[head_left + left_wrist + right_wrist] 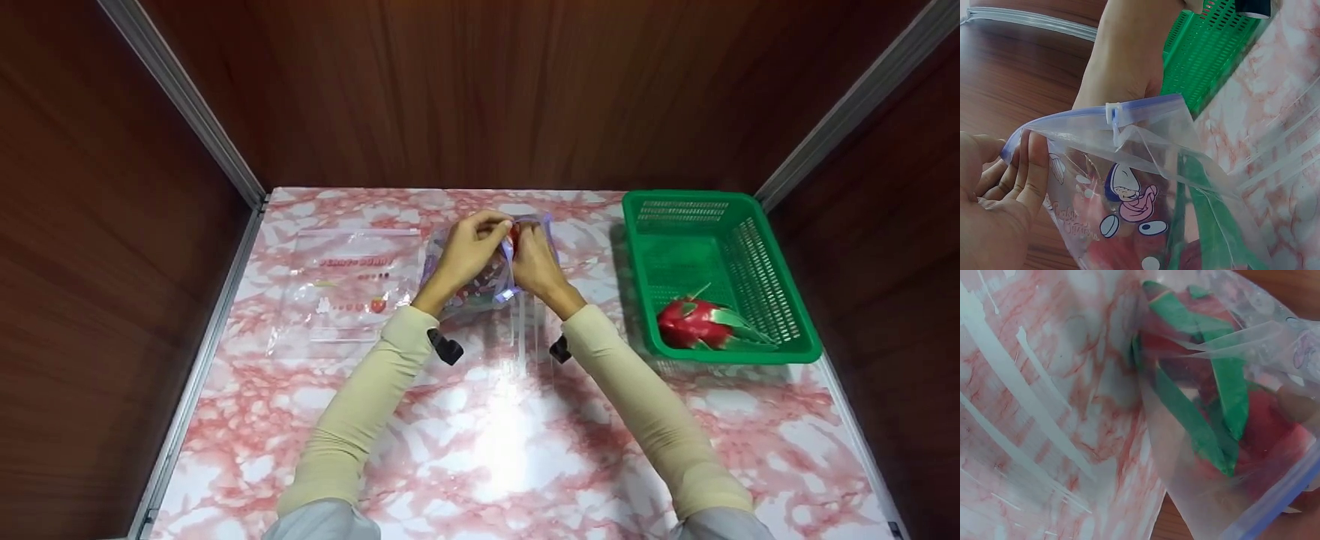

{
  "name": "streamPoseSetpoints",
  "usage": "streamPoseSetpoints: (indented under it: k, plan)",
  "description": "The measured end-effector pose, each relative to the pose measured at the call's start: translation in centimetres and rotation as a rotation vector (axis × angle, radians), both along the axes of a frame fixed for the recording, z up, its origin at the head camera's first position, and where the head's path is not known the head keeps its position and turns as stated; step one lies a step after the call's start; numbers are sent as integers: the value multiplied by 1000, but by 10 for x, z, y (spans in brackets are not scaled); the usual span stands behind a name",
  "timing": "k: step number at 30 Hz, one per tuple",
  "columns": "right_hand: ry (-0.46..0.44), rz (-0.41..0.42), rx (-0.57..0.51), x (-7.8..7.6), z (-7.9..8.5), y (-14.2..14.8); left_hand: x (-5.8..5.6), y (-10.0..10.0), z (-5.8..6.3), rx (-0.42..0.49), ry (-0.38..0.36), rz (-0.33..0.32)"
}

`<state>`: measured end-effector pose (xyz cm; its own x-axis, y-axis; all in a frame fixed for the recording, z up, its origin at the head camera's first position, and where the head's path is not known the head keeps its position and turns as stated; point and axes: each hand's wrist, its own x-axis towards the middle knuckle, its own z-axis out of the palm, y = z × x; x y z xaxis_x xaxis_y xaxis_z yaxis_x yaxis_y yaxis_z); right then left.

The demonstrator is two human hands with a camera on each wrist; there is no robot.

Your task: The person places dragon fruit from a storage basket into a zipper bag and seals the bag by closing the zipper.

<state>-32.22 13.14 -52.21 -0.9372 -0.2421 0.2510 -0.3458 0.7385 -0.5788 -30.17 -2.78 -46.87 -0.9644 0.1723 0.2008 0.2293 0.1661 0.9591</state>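
Note:
A clear zip bag [1129,140] with a purple edge, a white slider and cartoon prints is held up between the hands. My left hand [472,246] pinches its purple rim, with the fingers inside the mouth in the left wrist view. Through that mouth reaches my right hand [534,259], partly hidden by the film. Its fingers lie round a red dragon fruit [1272,433] with green scales inside the bag. More red and green dragon fruit [1221,377] shows through the plastic beside it.
A green basket [637,277] stands at the right with one dragon fruit [694,322] in it. At the left a flat clear printed bag [352,289] lies on the marbled table [480,435]. Brown panels [465,97] wall the back and sides.

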Motion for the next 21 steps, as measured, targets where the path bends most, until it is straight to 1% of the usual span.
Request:
streamPoseSetpoints:
  k: [6,13,21]
  plan:
    - [-10,28,-40,0,1,-1,0,-4,2,-7,-20,61]
    - [-49,49,-84,0,0,3,-1,-3,1,1,-13,70]
    - [-110,54,-127,1,1,7,-2,-2,1,27,-29,85]
